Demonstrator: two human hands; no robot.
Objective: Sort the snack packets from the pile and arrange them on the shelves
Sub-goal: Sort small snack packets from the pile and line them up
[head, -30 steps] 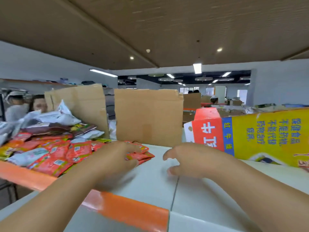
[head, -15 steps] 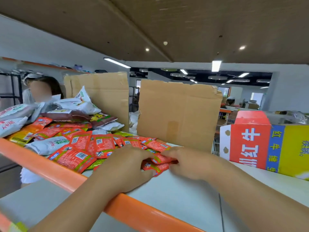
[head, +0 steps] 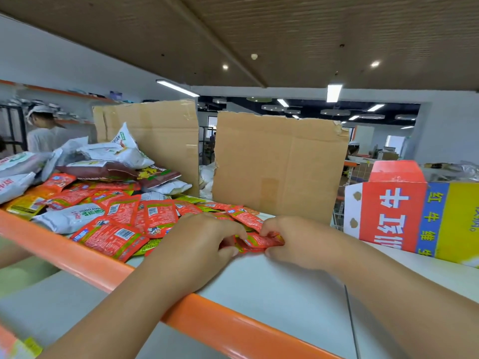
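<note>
Left hand [head: 204,239] and right hand [head: 293,242], fingers curled in a pinch on red snack packets [head: 259,242]; pile [head: 116,211] at nine o'clock.

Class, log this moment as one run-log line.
stage: gathering | left hand: grips red packets | right hand: pinches same packets | place: white shelf, beside pile

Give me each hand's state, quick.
Left hand: grips the red snack packets.
Right hand: pinches the same packets' other end.
</note>
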